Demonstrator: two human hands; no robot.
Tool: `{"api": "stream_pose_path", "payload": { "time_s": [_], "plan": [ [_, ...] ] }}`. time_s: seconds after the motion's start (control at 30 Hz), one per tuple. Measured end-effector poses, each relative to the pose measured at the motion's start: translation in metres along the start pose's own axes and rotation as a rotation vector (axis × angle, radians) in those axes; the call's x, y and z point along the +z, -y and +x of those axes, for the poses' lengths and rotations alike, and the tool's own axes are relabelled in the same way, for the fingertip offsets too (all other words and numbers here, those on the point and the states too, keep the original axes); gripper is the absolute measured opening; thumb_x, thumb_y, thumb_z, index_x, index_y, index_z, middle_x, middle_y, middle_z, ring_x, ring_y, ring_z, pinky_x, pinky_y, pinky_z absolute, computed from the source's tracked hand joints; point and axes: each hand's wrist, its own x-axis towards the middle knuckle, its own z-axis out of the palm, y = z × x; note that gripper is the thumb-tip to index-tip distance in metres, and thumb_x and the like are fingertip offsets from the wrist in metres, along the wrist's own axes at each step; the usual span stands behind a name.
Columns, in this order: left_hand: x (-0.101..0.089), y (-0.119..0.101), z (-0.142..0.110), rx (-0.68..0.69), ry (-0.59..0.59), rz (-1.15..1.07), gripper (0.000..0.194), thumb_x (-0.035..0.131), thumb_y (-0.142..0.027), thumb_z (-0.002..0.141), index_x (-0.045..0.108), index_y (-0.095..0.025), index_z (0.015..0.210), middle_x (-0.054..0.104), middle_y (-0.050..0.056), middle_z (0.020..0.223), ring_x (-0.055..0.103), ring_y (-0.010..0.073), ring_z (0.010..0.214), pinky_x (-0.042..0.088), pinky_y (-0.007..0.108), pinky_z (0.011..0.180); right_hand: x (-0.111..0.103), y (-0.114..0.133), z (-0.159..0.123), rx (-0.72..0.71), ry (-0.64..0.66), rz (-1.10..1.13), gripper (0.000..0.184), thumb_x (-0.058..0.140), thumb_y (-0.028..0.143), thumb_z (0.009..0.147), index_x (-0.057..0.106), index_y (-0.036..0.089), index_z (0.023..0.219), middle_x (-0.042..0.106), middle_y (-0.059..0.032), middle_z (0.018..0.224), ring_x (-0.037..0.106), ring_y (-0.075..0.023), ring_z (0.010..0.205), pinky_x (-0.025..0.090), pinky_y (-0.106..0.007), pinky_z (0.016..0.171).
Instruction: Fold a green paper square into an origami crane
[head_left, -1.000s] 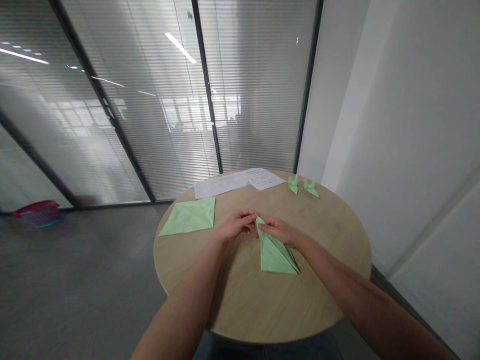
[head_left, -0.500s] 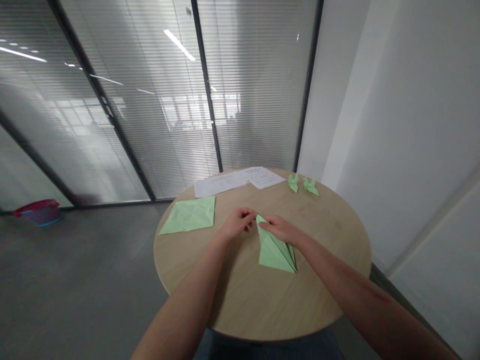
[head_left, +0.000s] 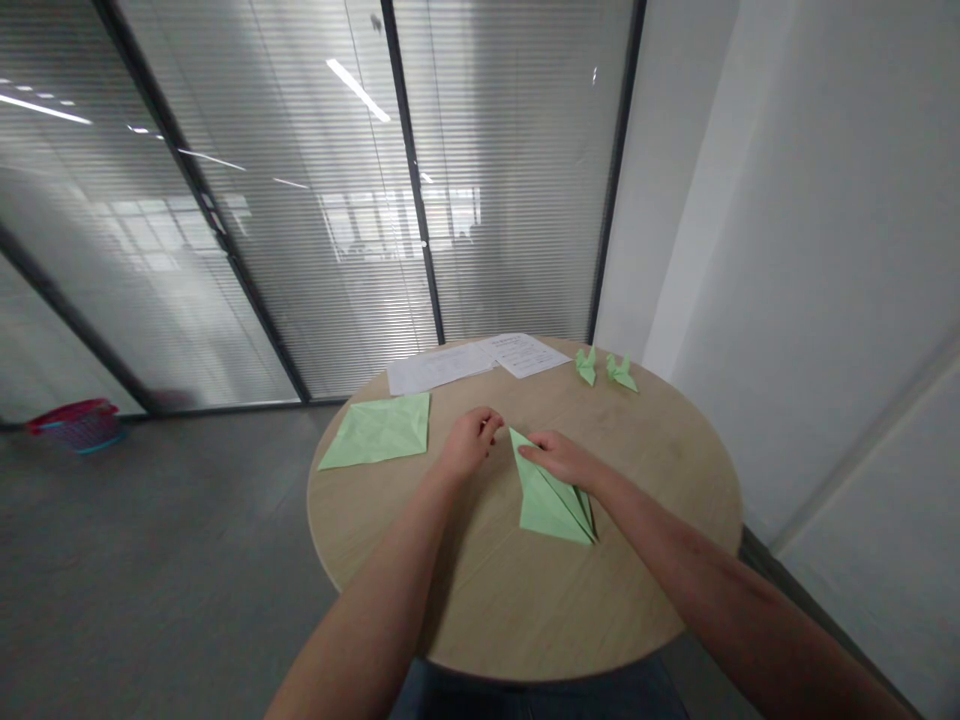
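Table edge: the round wooden table [head_left: 480, 630] curved nearest the person, under both forearms.
Folded green paper: it lay on the table between the hands [head_left: 551, 505], its broad end toward the person and its narrow tip pointing away and a little left.
Long axis: it ran from that tip back toward the person, slanting right.
Right hand: it was the nearer one [head_left: 564, 462], closed on the paper's right edge below the tip, thumb across the upper face; its other fingers were mostly hidden.
From that grip: most of the paper spread toward the person, with only the tip reaching beyond the thumb to the left.
Left hand: it hung just left of the tip [head_left: 472, 440], apart from it, fingers loosely curled and part open, nothing seen in them.
Flat green sheet: it lay left of the left hand [head_left: 384, 430].
White sheets: they overlapped at the table's far side [head_left: 442, 370].
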Motion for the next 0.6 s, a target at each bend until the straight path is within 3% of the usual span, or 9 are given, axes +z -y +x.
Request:
{"api": "stream_pose_path", "payload": {
  "time_s": [0.07,0.27,0.37,0.6],
  "plan": [
    [-0.002,0.000,0.000,-0.012,0.007,-0.030,0.032,0.045,-0.041,0.090,0.064,-0.015,0.088,0.059,0.002,0.069,0.054,0.0124,0.054,0.040,0.021,0.046,-0.001,0.002,-0.001,0.008,0.007,0.015,0.035,0.053,0.046,0.086,0.065,0.014,0.081,0.060,-0.0015,0.067,0.049,-0.0135,0.057,0.036,-0.024,0.055],
    [0.002,0.003,-0.002,0.022,0.193,-0.047,0.031,0.059,-0.045,0.082,0.066,-0.015,0.080,0.058,0.000,0.064,0.051,0.0104,0.051,0.037,0.021,0.046,-0.001,0.003,-0.004,-0.010,-0.009,0.045,0.038,0.054,0.051,0.084,0.063,0.014,0.081,0.055,0.0001,0.066,0.046,-0.0129,0.060,0.034,-0.024,0.055],
    [0.005,0.002,-0.002,-0.008,0.179,-0.044,0.031,0.058,-0.044,0.082,0.063,-0.015,0.072,0.055,-0.001,0.059,0.048,0.0095,0.048,0.036,0.021,0.045,-0.001,0.002,-0.004,-0.004,0.003,0.063,0.039,0.054,0.052,0.084,0.063,0.014,0.082,0.055,-0.0001,0.067,0.046,-0.0129,0.059,0.034,-0.024,0.055],
    [0.009,-0.001,-0.001,-0.005,0.102,-0.103,0.031,0.056,-0.044,0.084,0.063,-0.015,0.076,0.056,-0.001,0.061,0.049,0.0084,0.046,0.038,0.020,0.045,-0.002,0.002,-0.004,0.022,0.013,0.071,0.037,0.056,0.050,0.084,0.064,0.014,0.081,0.057,0.0001,0.064,0.047,-0.0126,0.055,0.034,-0.024,0.053]
  ]
}}
